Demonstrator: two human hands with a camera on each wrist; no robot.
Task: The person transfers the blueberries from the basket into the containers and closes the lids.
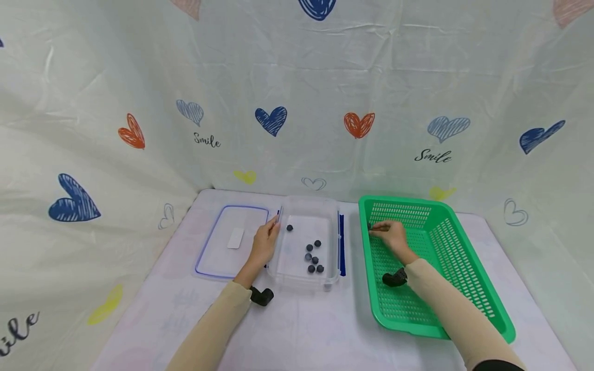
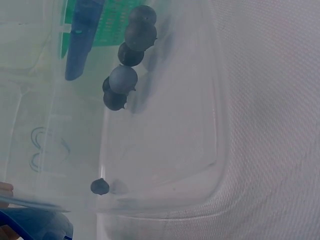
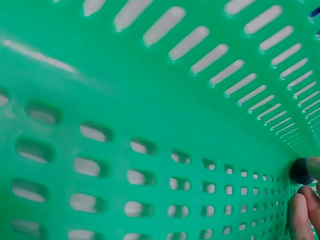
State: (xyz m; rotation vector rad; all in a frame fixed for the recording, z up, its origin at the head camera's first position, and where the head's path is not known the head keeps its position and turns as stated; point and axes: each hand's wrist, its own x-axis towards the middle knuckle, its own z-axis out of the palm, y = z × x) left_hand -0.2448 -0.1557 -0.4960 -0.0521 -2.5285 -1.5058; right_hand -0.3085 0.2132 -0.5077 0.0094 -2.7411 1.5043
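A clear plastic box with blue side latches stands in the middle of the table, several blueberries lying on its floor. My left hand grips the box's left side by the latch; in the left wrist view only its fingertips show at the lower left corner. Over in the green plastic basket, my right hand pinches a single blueberry between thumb and fingers, close to the basket's left wall. That blueberry is partly hidden by the fingertips.
A clear lid with a blue seal and a white label lies flat to the left of the box. Behind the table hangs a white curtain printed with hearts. The basket's slotted walls rise around my right hand.
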